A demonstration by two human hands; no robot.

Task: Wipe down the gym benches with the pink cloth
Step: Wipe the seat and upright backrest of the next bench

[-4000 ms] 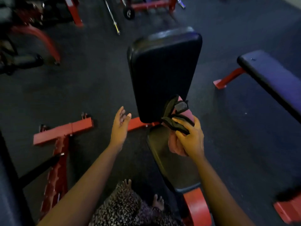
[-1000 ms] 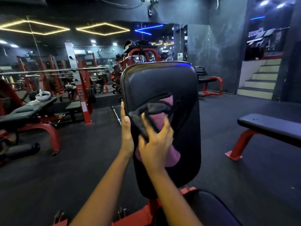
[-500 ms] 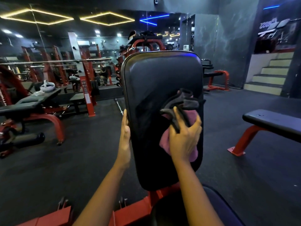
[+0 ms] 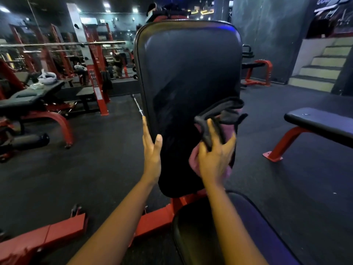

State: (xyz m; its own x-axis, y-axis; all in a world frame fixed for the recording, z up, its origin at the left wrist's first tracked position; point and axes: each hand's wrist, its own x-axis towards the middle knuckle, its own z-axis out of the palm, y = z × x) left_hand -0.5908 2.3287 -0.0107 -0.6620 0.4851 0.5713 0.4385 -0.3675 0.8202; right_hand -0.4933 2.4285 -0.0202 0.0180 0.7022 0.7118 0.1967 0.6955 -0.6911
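Cloth (image 4: 227, 129) is soft, limp; your right hand (image 4: 215, 159) pins it flat-fingered at the backrest's (image 4: 189, 73) lower right edge. Left hand (image 4: 151, 150), fingers spread, braces the left edge. Keep it bunched under your palm.

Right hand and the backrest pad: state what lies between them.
In the head view, the pink cloth with its dark trim lies between the right hand and the backrest pad, pressed flat.

Upright backrest (image 4: 188, 73) dead ahead, seat pad (image 4: 219, 232) below it. My left hand (image 4: 151, 150) on its left edge, right hand (image 4: 214, 159) pressing cloth (image 4: 225, 129) low right. Flat bench (image 4: 321, 125) right, another bench (image 4: 28, 100) left
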